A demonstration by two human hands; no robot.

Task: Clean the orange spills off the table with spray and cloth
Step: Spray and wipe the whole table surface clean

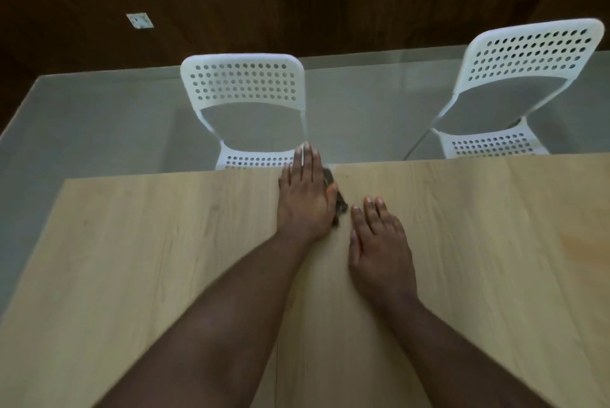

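Note:
My left hand [305, 196] lies flat with straight fingers on a dark grey cloth [338, 201] near the far edge of the light wooden table [148, 259]; only a strip of the cloth shows at the hand's right side. The fingertips reach past the table edge. My right hand [379, 242] rests flat on the table just right of the cloth, fingers straight, holding nothing. A faint orange stain [581, 249] tints the wood at the far right. No spray bottle is in view.
Two white perforated chairs stand beyond the far edge, one [244, 100] straight ahead and one [515, 84] at the right. The floor [82, 130] is grey, and a dark wood wall holds two white sockets.

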